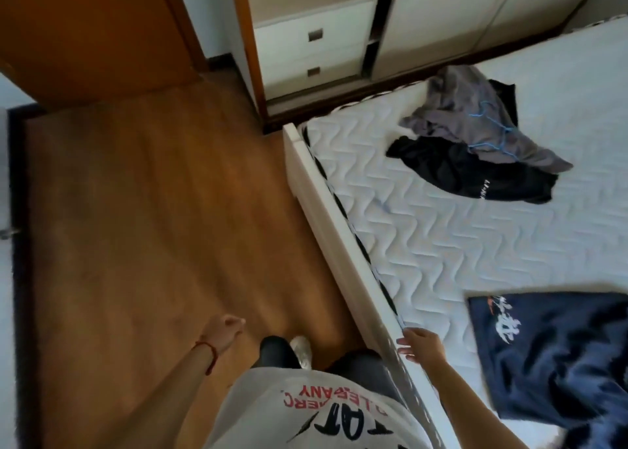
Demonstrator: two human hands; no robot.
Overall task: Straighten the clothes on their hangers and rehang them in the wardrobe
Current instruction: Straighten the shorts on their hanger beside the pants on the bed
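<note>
On the mattress (pixel 424 244) the crumpled clothes (pixel 475 142) run diagonally; both hands (pixel 419 345) hang empty.

Just one view here, a wide-angle cam on the person's head, tilted steeply down and forward. It's close to the body: the white printed shirt (pixel 306 414) fills the bottom middle and both forearms run up out of the lower edge. The left hand (pixel 222 331) sits over the wooden floor (pixel 153 210), the right hand (pixel 419 345) over the bed's near edge. Ahead of the right hand the mattress (pixel 441 237) stretches toward the top right, and farther up is the wardrobe (pixel 316 47) with its drawers. Straight lines bow near the edges, and the frame is a bit blurry. No second view to compare overlap with.
</note>
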